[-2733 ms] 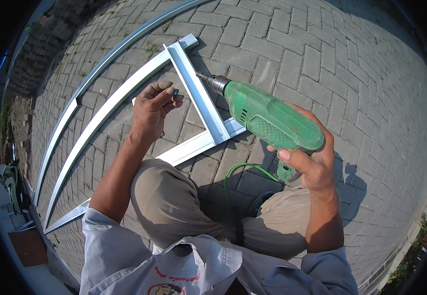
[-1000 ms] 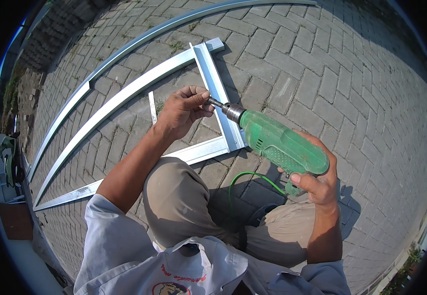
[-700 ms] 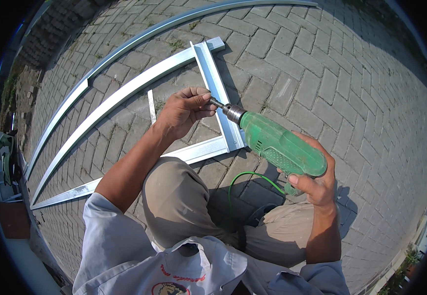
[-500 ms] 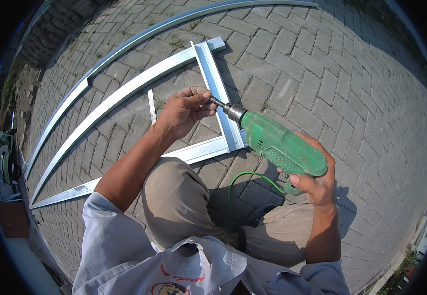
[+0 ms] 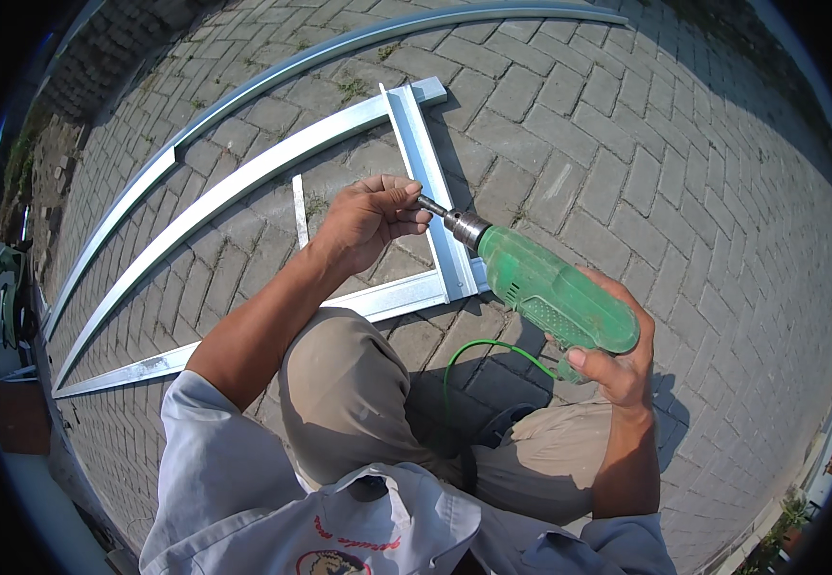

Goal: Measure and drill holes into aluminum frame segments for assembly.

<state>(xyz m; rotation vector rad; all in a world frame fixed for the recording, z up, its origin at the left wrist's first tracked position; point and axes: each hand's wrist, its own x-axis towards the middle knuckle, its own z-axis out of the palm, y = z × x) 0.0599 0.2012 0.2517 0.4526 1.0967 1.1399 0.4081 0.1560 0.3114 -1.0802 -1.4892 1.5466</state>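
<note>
My right hand [image 5: 624, 350] is wrapped around the handle of a green power drill [image 5: 558, 292]. The drill points up and to the left, with a dark driver bit [image 5: 432, 205] in its metal chuck [image 5: 467, 228]. At the tip of that bit the fingers of my left hand [image 5: 375, 216] are pinched together; whatever sits between them is too small or hidden to make out. Just beneath the bit and chuck lies a silvery metal channel [image 5: 421, 158], set crosswise over the ends of two long metal channels [image 5: 234, 192] on the ground.
A green cord [image 5: 464, 347] curves from the drill down beside my knees. Farther off, another long metal channel [image 5: 320, 56] lies on the grey paving blocks [image 5: 569, 182]. A short metal strip [image 5: 300, 209] rests between the long channels. Stacked blocks [image 5: 114, 62] stand at the far left.
The view has shifted slightly, so the metal frame sits a little differently in it. Both hands keep their hold, the left still at the bit's tip.
</note>
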